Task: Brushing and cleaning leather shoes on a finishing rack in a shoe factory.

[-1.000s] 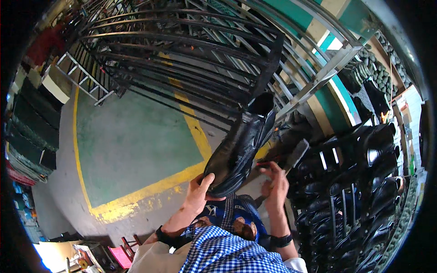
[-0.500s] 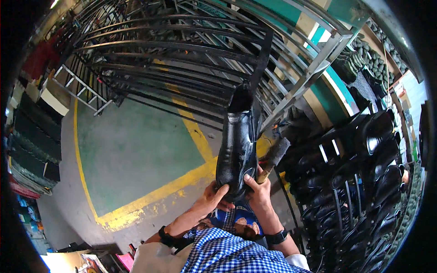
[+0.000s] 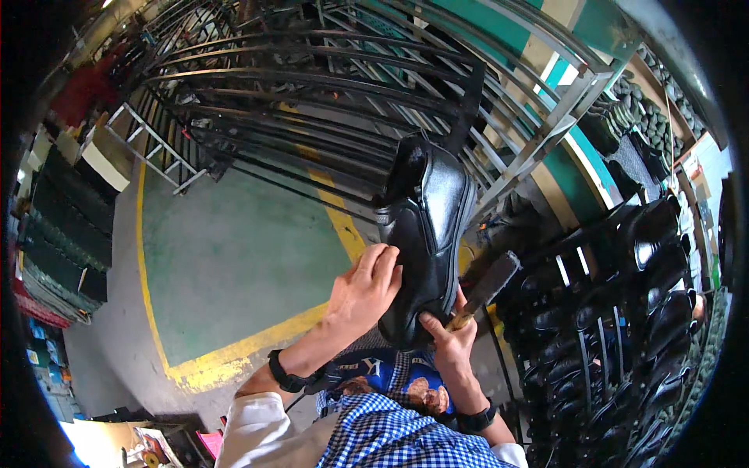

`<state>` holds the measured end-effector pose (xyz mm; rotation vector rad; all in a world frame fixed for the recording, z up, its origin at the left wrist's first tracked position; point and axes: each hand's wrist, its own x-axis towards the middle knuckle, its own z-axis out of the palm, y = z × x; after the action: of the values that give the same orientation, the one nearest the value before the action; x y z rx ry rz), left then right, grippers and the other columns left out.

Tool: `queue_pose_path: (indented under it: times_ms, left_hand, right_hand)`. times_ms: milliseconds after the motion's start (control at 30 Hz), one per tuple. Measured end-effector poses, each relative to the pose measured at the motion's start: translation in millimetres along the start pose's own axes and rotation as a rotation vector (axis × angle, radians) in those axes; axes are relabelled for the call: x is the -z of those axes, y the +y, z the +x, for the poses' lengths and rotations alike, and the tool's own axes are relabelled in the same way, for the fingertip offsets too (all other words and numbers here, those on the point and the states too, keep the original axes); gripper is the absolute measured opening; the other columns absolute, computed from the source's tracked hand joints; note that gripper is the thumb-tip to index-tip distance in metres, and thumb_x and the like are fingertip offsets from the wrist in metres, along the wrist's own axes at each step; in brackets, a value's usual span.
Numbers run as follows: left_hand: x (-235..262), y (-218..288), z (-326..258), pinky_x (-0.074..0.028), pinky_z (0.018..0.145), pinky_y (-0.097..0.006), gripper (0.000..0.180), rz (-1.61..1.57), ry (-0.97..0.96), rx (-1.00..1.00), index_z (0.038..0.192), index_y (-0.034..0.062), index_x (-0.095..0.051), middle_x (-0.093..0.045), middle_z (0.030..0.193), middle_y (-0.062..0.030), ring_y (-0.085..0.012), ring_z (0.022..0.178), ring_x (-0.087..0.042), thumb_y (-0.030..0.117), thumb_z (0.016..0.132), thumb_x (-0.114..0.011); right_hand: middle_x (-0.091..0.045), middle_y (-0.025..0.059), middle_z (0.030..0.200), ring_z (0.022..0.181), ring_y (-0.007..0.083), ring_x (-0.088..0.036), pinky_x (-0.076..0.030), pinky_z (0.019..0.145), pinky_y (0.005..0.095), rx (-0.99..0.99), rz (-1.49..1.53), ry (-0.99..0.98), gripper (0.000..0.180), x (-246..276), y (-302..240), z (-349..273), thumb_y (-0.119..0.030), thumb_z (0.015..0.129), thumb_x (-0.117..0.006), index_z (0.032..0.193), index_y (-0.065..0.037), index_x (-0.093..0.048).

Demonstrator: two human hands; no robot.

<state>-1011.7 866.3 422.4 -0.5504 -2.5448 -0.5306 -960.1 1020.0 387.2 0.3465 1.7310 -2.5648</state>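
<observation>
A glossy black leather shoe (image 3: 425,234) is held up in front of me, toe toward me and opening away. At the toe, my right hand (image 3: 452,335) grips it with the thumb on top. The same hand also holds a brush (image 3: 493,281) with a wooden handle and dark bristled head, which sticks out to the right. My left hand (image 3: 367,285) is at the shoe's left side, fingers bent and pressed together against the upper. What its fingertips pinch, if anything, is hidden.
On the right stands a rack full of black shoes (image 3: 601,327). Ahead are dark metal rack bars (image 3: 312,78) and a grey metal frame (image 3: 546,129). Stacked dark sheets (image 3: 58,226) stand at the left. Yellow lines (image 3: 234,355) border a green floor area (image 3: 234,273).
My left hand has left the toe and moved up along the shoe's left side, its fingers now bent. The shoe has turned, showing more of its right side. The right hand keeps hold.
</observation>
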Motion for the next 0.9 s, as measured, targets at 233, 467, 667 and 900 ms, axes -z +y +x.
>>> queue_pose_path:
  times_ms: [233, 467, 667, 900]
  left_hand:
    - [-8.1, -7.3, -0.8, -0.050, 0.053, -0.028, 0.021, -0.010, -0.169, -0.122, 0.092, 0.0023, -0.049, -0.050, 0.089, -0.0067, -0.0197, 0.063, -0.059, 0.007, 0.074, -0.058]
    - [-22.1, -20.2, -5.0, -0.048, 0.049, -0.028, 0.015, -0.556, -0.135, 0.146, 0.083, 0.0024, -0.043, -0.049, 0.081, -0.0109, -0.0185, 0.056, -0.059, 0.000, 0.075, -0.056]
    - [-16.0, -23.3, -14.0, -0.046, 0.050, -0.037, 0.021, -0.445, -0.107, 0.329, 0.088, 0.0052, -0.044, -0.058, 0.066, -0.0117, -0.0292, 0.056, -0.058, 0.013, 0.077, -0.060]
    - [-17.9, -20.3, -27.9, -0.046, 0.053, -0.035, 0.019, -0.563, -0.255, 0.336, 0.078, 0.0021, -0.054, -0.055, 0.071, -0.0109, -0.0256, 0.061, -0.061, 0.021, 0.083, -0.055]
  right_hand:
    - [-0.053, 0.0072, 0.110, 0.098, 0.0150, -0.052, -0.041, 0.088, 0.0280, 0.113, -0.037, -0.020, 0.061, -7.3, 5.5, -5.7, 0.005, 0.068, -0.062, 0.123, 0.005, -0.038]
    - [-0.055, 0.0081, 0.107, 0.094, 0.0141, -0.054, -0.043, 0.083, 0.0270, -0.008, 0.022, 0.052, 0.062, -5.8, 9.8, -9.4, 0.006, 0.071, -0.063, 0.126, 0.005, -0.035]
    - [-0.055, 0.0102, 0.106, 0.089, 0.0162, -0.056, -0.045, 0.078, 0.0267, -0.040, 0.010, 0.030, 0.061, -5.8, 22.6, -9.1, 0.008, 0.069, -0.062, 0.125, 0.007, -0.036]
    - [-0.052, 0.0141, 0.111, 0.098, 0.0195, -0.052, -0.042, 0.084, 0.0278, -0.122, 0.031, 0.027, 0.057, 9.8, 34.7, -15.0, 0.011, 0.067, -0.060, 0.121, 0.008, -0.040]
